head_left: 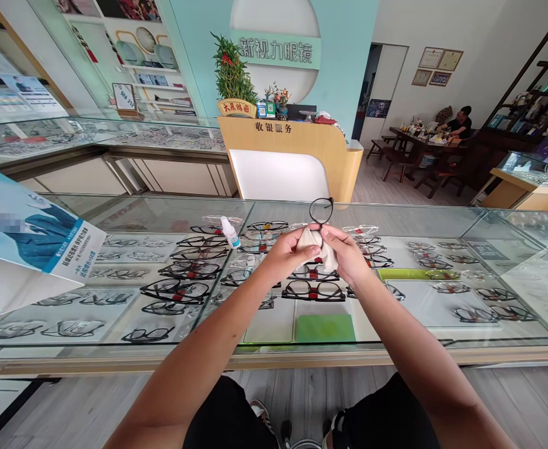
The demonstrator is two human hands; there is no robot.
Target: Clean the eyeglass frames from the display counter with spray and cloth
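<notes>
Above the glass counter, a pair of dark-rimmed glasses is held on end, one round lens pointing up. A pale cleaning cloth wraps the lower part and hides the other lens. My left hand pinches the cloth between thumb and fingers. From the other side, my right hand is closed on the glasses near the bridge, with the cloth against its fingers. Just left of my hands, a small white spray bottle with a blue label stands on the glass.
Rows of eyeglass frames lie in the glass display counter. A blue-and-white printed stand rises at the left. Beyond are a wooden cashier desk and a potted plant. A person sits at a far table.
</notes>
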